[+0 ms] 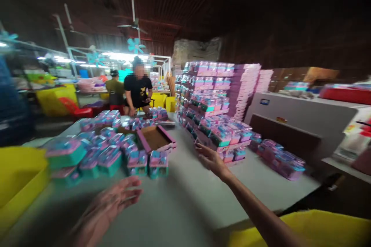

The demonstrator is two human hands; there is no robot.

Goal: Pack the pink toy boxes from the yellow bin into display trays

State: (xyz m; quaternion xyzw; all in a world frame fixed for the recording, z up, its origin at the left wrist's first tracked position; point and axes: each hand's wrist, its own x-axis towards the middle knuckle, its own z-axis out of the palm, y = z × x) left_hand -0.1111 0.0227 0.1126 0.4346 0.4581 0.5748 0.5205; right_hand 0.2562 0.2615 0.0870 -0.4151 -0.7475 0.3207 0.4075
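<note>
Boxes (stacked) near the right grip

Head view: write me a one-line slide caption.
Left hand open over the table, right hand near stacked trays, small boxes on the left, a co-worker beyond.

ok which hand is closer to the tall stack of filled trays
Right hand, just in front of the stack; the left hand is farther off, to its left.

Left hand loosely spread; right hand outstretched.
</note>
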